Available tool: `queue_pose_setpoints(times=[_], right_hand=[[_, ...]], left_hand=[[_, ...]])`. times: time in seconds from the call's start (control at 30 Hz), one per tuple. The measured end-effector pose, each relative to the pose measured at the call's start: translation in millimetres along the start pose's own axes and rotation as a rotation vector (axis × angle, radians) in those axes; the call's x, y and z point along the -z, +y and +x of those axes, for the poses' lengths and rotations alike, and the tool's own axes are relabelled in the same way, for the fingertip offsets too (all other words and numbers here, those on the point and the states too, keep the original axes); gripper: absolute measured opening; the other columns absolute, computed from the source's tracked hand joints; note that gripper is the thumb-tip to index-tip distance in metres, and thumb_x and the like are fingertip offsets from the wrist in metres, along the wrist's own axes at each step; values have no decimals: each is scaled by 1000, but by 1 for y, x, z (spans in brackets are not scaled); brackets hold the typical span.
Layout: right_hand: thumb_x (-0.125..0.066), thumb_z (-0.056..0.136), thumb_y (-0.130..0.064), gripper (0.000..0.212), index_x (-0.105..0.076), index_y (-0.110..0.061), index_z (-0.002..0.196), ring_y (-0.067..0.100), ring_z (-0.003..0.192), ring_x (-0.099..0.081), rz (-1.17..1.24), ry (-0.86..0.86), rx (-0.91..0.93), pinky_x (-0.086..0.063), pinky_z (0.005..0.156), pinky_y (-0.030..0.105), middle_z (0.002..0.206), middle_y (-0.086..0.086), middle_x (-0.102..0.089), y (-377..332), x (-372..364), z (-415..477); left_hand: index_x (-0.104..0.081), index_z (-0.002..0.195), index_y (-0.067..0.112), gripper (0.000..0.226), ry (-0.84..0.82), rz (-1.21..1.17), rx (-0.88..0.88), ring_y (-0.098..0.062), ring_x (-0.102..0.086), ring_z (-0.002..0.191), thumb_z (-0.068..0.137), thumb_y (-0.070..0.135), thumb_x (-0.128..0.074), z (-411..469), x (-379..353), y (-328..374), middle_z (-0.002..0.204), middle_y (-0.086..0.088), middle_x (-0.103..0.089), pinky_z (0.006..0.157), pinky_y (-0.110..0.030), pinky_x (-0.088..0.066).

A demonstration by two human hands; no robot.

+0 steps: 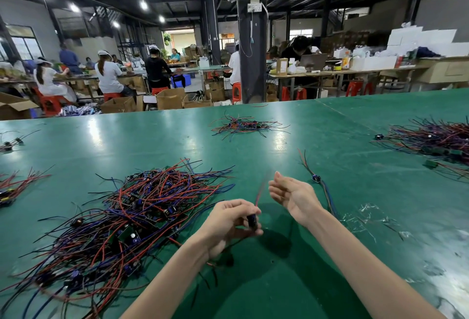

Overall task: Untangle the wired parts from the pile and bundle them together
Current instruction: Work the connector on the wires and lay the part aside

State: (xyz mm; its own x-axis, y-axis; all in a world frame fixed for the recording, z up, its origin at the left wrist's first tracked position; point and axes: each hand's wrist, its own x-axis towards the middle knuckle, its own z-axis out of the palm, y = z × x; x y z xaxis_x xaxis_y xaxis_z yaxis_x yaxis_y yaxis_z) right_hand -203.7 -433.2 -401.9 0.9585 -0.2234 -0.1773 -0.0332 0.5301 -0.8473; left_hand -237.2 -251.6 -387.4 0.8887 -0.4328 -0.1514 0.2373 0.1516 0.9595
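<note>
A big tangled pile of red, blue and black wired parts (pixel 121 219) lies on the green table (pixel 291 280) to my left front. My left hand (pixel 229 222) pinches one small dark part (pixel 252 221) just right of the pile, with its blurred red wire rising from it. My right hand (pixel 291 195) hovers a little above and to the right, palm turned inward, fingers relaxed and holding nothing. One separated wired part (pixel 316 178) lies on the table beyond my right wrist.
A smaller wire pile (pixel 243 125) sits farther back in the middle, and a large one (pixel 439 141) at the right edge. Small bundles (pixel 15 184) lie at the far left. Clear plastic scraps (pixel 368 217) lie right of my right arm. People work at benches behind.
</note>
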Motion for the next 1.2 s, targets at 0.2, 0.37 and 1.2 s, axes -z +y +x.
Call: queue_pose_setpoints(times=[0.2,0.37,1.2], right_hand=[[-70,69,-29,35,-63,-2,91,21,70,-69,-234,-389,-247,-59,69,30,83,13,-71,12,-19,-35],[-70,73,-14,13,-64,-7,82,16,67,-69,-281,-570,-248,-55,81,32,80,11,-71,29,-40,-59],[-58,92,-5,13,-67,-4,82,6,45,-50,-409,-326,-22,-51,43,24,60,4,-57,25,-36,-57]], left_hand=[[-64,76,9,14,288,-178,-159,-11,-60,58,88,3,-58,6,11,10,66,-3,-64,61,-25,-55],[-64,79,12,12,341,-230,-182,-10,-53,50,88,7,-59,4,12,13,64,-2,-64,49,-21,-45],[-58,112,11,33,118,72,-184,-23,-61,75,85,-7,-61,11,18,-4,92,-18,-61,76,-27,-53]])
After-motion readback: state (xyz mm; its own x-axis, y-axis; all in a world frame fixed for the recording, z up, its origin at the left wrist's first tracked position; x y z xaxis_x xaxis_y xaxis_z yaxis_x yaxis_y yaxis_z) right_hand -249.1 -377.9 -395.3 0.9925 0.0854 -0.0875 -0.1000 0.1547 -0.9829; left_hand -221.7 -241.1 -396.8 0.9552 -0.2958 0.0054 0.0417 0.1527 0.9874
